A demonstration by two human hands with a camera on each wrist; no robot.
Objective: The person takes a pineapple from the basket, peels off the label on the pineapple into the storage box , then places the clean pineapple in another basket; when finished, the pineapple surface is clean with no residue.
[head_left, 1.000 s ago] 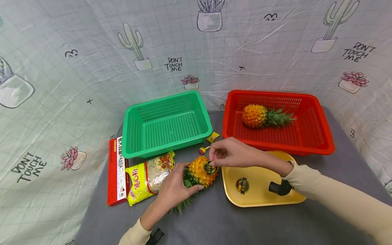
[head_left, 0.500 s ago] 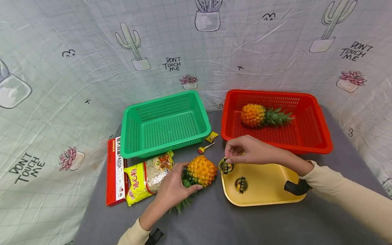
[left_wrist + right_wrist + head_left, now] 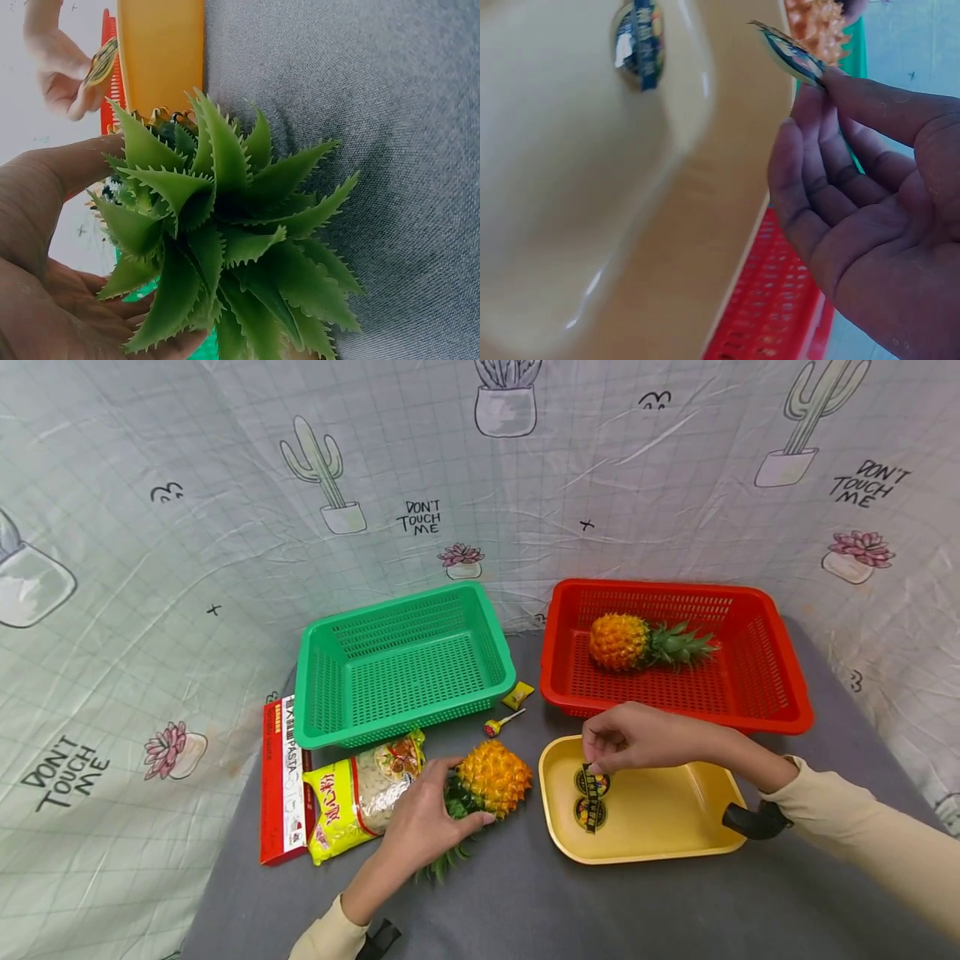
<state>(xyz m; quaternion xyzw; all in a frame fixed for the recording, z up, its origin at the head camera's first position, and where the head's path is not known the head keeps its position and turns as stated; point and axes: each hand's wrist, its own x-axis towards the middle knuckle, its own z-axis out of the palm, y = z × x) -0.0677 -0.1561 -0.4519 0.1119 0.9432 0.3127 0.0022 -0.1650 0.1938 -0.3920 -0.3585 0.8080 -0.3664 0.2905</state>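
My left hand [image 3: 420,818] grips a small pineapple [image 3: 497,777] lying on the grey cloth, fingers and thumb around the base of its crown. The spiky green leaves [image 3: 232,225] fill the middle of the left wrist view. Over the yellow tray [image 3: 660,818], my right hand [image 3: 633,739] pinches a round black-and-gold sticker [image 3: 789,56] by its edge between thumb and fingertips. A similar sticker [image 3: 590,815] lies flat in the tray, just below the held one in the head view.
Behind the tray stands a red basket [image 3: 795,693] with another pineapple [image 3: 618,643] inside. A green basket [image 3: 405,727] is at back left. Near it lie a noodle bag [image 3: 360,797], a pasta box [image 3: 285,785], a lollipop [image 3: 492,727] and a yellow packet [image 3: 518,695].
My right hand has lifted the sticker off the pineapple's body and carried it right, over the tray. The left hand keeps its hold on the pineapple.
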